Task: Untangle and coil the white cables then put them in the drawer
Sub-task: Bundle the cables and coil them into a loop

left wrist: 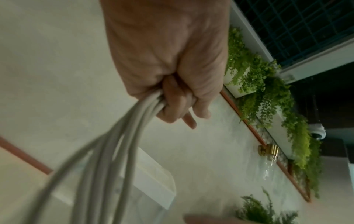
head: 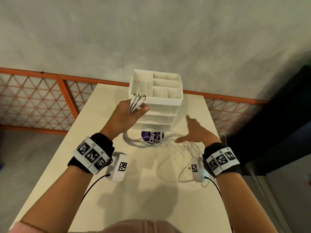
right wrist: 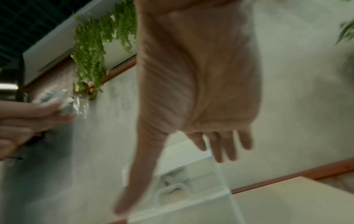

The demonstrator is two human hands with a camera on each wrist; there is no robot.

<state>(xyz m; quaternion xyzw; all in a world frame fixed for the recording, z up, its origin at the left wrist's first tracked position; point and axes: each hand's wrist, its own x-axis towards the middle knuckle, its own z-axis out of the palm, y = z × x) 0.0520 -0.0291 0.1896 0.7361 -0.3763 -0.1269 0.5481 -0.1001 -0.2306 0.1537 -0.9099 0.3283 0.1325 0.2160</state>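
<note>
My left hand is raised in front of the white drawer unit and grips a bundle of white cables, whose metal plug ends stick up above the fist. In the left wrist view the cables run down out of the curled fingers. Their loops hang to the table. My right hand hovers open to the right of the drawers, fingers straight, holding nothing. More loose white cables lie tangled under it. A coiled cable shows inside a clear drawer.
A purple-labelled round thing lies at the foot of the drawer unit with cable over it. The cream table ends near an orange-framed mesh fence and a grey wall. A dark cabinet stands at the right.
</note>
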